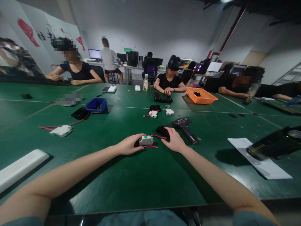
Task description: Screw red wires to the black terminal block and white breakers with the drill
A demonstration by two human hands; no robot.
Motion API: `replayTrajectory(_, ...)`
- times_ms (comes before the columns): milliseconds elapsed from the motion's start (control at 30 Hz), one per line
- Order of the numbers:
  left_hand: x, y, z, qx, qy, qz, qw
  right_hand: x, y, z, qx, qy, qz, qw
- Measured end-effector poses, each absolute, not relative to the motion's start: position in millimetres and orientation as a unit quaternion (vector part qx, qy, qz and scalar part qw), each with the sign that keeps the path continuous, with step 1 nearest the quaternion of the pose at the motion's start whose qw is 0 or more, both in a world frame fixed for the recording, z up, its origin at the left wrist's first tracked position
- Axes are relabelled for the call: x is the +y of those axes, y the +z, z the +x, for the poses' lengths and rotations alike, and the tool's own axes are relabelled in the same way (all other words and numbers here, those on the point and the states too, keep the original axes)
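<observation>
A small white circuit breaker (146, 140) with two red wires (159, 137) lies on the green table (131, 175) in front of me. My left hand (129, 145) grips its left side, fingers curled round it. My right hand (173, 140) rests just to the right, fingers bent over a small black object (162, 130) and touching the upper red wire. What those fingers hold is hidden.
A black power screwdriver (185, 127) lies right of my right hand. Another wired breaker (61, 130) sits at left, a blue bin (97, 104) beyond it, an orange tray (201, 95) far right. White paper (261, 163) lies at right. Several people sit along the far edge.
</observation>
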State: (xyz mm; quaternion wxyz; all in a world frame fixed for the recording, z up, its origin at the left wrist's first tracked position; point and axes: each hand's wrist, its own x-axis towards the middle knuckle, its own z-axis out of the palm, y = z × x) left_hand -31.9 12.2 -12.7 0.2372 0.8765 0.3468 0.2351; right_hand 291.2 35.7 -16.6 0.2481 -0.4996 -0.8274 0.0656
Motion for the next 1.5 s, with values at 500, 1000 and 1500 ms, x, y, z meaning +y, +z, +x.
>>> replayTrajectory(500,15.3,-10.2,-31.6,0.334,0.22,0.893,0.207,36.8,-17.8,291.4,-0.829,0.055,-0.511,0.218)
replayTrajectory(1000,13.5,-4.9,-32.9,0.313,0.213,0.905,0.192,10.9,2.0,270.6,-0.848,-0.007,-0.455,0.271)
replayTrajectory(1500,10.5,-5.9,-30.1,0.293,0.165,0.931,0.142,1.7,-2.8,242.6,-0.901,0.201,-0.283,0.26)
